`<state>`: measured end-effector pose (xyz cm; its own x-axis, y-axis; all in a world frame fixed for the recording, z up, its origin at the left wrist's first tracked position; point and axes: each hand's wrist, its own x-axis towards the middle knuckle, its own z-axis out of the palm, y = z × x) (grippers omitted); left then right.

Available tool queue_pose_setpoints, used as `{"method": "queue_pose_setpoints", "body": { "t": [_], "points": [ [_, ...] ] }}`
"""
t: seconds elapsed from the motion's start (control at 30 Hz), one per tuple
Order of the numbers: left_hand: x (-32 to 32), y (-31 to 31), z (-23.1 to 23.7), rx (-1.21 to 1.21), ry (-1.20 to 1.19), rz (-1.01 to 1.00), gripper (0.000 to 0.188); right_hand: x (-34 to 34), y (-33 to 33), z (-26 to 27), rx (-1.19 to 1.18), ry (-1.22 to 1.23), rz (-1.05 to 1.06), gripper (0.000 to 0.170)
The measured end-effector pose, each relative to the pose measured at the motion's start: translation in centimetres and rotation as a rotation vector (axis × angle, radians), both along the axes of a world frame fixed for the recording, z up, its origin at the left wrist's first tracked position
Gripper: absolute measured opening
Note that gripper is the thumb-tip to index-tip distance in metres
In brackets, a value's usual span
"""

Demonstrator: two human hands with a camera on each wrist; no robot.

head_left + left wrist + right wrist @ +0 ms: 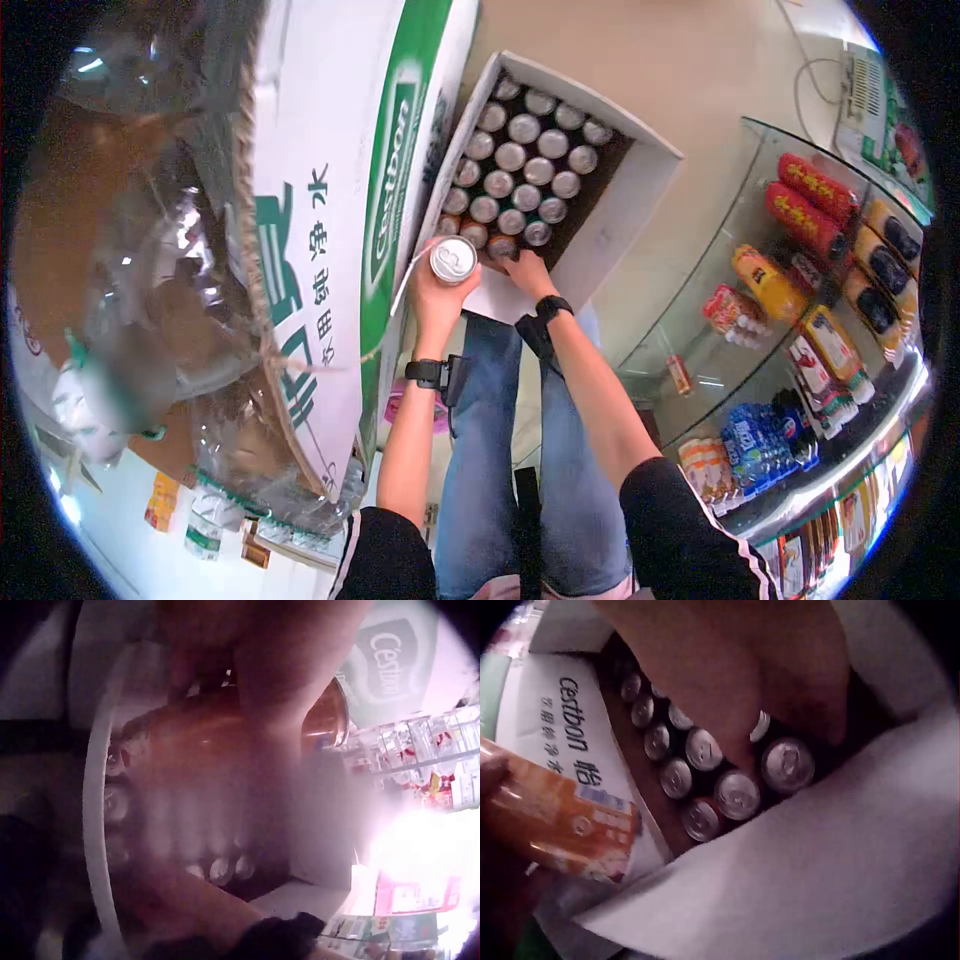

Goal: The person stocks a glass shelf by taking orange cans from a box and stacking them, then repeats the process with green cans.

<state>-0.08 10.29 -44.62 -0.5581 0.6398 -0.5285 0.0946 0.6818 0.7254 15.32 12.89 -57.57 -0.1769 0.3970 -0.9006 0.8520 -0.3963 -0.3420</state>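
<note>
Left hand (pixel 437 300) had fingers curled round an orange can (pixel 453 258), probably held aside for access to the box (pixel 632 205) just beside them, where right hand's (pixel 527 273) part-spread fingers reached down among upright cans (pixel 510 156), grip unclear.

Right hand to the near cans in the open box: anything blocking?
Nothing visible. The right hand reaches in over the near edge of the box, right at the near row of cans. The orange can in the left hand sits off to its left, outside that path.
</note>
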Motion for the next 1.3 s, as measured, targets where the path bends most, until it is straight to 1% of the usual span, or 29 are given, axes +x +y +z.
{"method": "queue_pose_setpoints", "body": {
  "t": [0.03, 0.07, 0.1, 0.13, 0.17, 0.23, 0.27, 0.3, 0.37, 0.4, 0.47, 0.5, 0.57, 0.6, 0.63, 0.67, 0.7, 0.8, 0.83, 0.9, 0.97, 1.0, 1.03, 1.1, 1.13, 1.17, 1.2, 1.23, 1.3],
  "points": [
    [-0.4, 0.2, 0.3, 0.003, -0.075, 0.062, 0.041, -1.3, -0.5, -0.3, 0.052, -0.027, -0.003, 0.049],
    [-0.9, 0.5, 0.8, 0.041, -0.033, -0.003, 0.042, -2.4, -0.6, -0.7, 0.018, -0.016, -0.092, 0.047],
    [-1.3, 1.1, 1.0, 0.085, 0.008, -0.072, 0.043, -3.1, -1.7, -2.8, 0.052, -0.092, -0.078, 0.049],
    [-1.2, 0.3, -0.5, 0.127, 0.071, -0.1, 0.043, -3.1, -3.1, -6.7, 0.099, -0.098, -0.169, 0.052],
    [-1.1, 0.2, -0.4, 0.097, 0.059, -0.121, 0.043, -2.6, -4.3, -9.8, 0.146, -0.105, -0.262, 0.055],
    [-0.7, 0.2, -1.0, 0.097, 0.156, -0.179, 0.043, -2.5, -2.2, -7.8, 0.118, -0.158, -0.158, 0.059],
    [-0.3, 0.3, -1.1, 0.082, 0.064, -0.11, 0.043, -2.0, -2.7, -9.4, 0.179, -0.117, -0.029, 0.058],
    [0.0, 0.3, -1.4, 0.086, 0.065, -0.107, 0.043, -2.1, -2.4, -9.3, 0.182, -0.117, -0.027, 0.058],
    [0.4, 0.5, -1.7, 0.109, 0.108, -0.085, 0.041, -1.8, -1.7, -8.7, 0.038, -0.126, -0.02, 0.052],
    [0.6, 0.6, -1.9, 0.126, 0.092, -0.074, 0.04, -1.7, -1.3, -8.4, 0.046, -0.129, -0.024, 0.052],
    [1.0, 0.5, -1.5, 0.12, 0.088, -0.078, 0.04, -1.6, -1.2, -7.0, 0.059, -0.219, 0.084, 0.044],
    [1.2, 0.7, -1.1, 0.114, 0.089, -0.08, 0.04, -1.5, -1.1, -6.1, 0.063, -0.22, 0.08, 0.044],
    [1.7, 0.7, -0.4, 0.134, 0.051, -0.055, 0.041, -0.5, -0.8, -3.4, 0.148, -0.139, 0.238, 0.039],
    [1.9, 0.9, 0.5, 0.127, 0.01, -0.034, 0.041, -0.8, 1.8, 2.3, 0.078, -0.081, 0.086, 0.042],
    [2.1, 0.9, 1.5, 0.121, -0.033, -0.012, 0.041, -0.5, 1.6, 3.0, 0.1, -0.149, 0.044, 0.048],
    [2.0, 0.9, 2.5, 0.104, -0.041, -0.049, 0.044, 0.9, 1.7, 4.4, 0.105, -0.106, 0.012, 0.049],
    [2.2, 1.6, 4.5, 0.085, -0.078, -0.019, 0.049, 1.4, 2.8, 8.0, 0.116, -0.058, -0.019, 0.05],
    [3.1, 1.9, 8.3, 0.116, -0.121, 0.041, 0.052, 3.5, 4.5, 16.5, 0.413, 0.146, -0.065, 0.044],
    [3.2, 1.9, 10.1, 0.146, -0.115, 0.024, 0.052, 4.0, 5.3, 20.3, 0.444, 0.151, -0.079, 0.044],
    [3.7, 2.2, 13.9, 0.079, -0.214, -0.037, 0.058, 5.5, 7.2, 27.7, 0.468, 0.15, -0.262, 0.044],
    [4.0, 2.1, 18.6, 0.172, -0.233, -0.086, 0.066, 7.9, 7.9, 34.0, 0.548, 0.191, -0.318, 0.046],
    [4.3, 2.6, 21.8, 0.208, -0.312, -0.06, 0.068, 9.0, 8.0, 37.2, 0.571, 0.218, -0.361, 0.049],
    [4.6, 3.0, 25.2, 0.246, -0.413, -0.025, 0.061, 10.2, 8.0, 40.6, 0.612, 0.231, -0.376, 0.049],
    [4.9, 3.2, 31.5, 0.352, -0.511, -0.021, 0.052, 12.5, 7.3, 48.0, 0.616, 0.475, -0.608, 0.05],
    [4.8, 3.5, 35.5, 0.354, -0.681, -0.029, 0.051, 13.3, 7.0, 51.6, 0.655, 0.484, -0.625, 0.05],
    [4.7, 3.5, 39.6, 0.343, -0.858, -0.041, 0.051, 14.1, 6.1, 55.4, 0.734, 0.62, -0.695, 0.053],
    [4.8, 3.2, 42.7, 0.281, -0.978, -0.02, 0.062, 15.2, 4.9, 59.1, 0.816, 0.749, -0.759, 0.056],
    [4.7, 3.0, 45.9, 0.345, -1.079, 0.015, 0.068, 15.6, 3.8, 62.7, 0.857, 0.731, -0.778, 0.056],
    [5.4, 3.3, 54.4, 0.557, -1.177, 0.0, 0.069, 15.0, 2.2, 68.6, 0.873, 1.196, -1.248, 0.065]
  ]
}}
